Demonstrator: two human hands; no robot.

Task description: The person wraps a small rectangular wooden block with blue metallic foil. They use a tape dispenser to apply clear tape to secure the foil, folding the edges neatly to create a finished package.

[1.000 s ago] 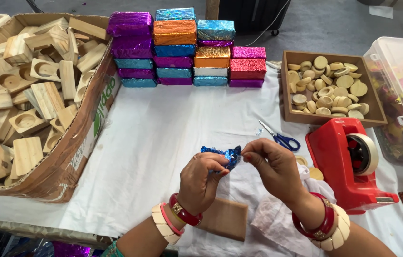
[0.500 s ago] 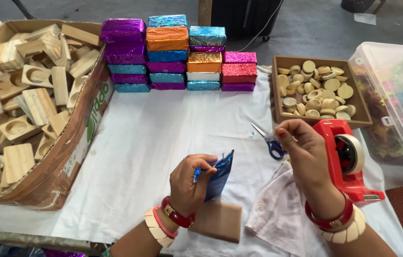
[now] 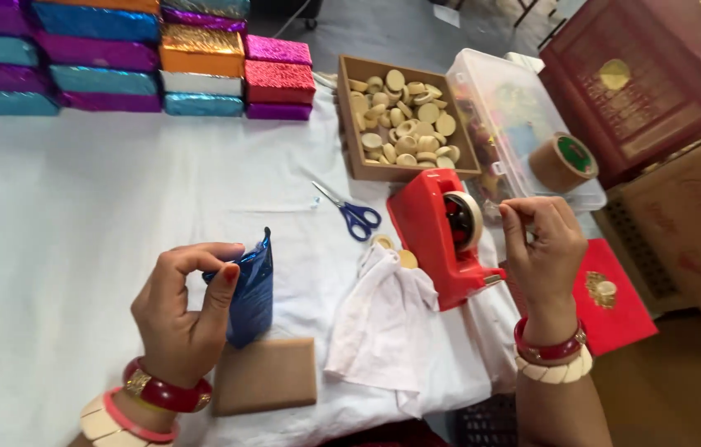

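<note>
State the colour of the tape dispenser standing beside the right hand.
The tape dispenser is bright red; the head view shows it beside the right hand.

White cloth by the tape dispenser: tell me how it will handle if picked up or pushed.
The cloth lies crumpled in soft folds, so it would likely hang limp when lifted. It looks thin, probably light. Pushed, it would likely bunch up rather than slide as one piece, and might drag the small discs at its edge.
</note>
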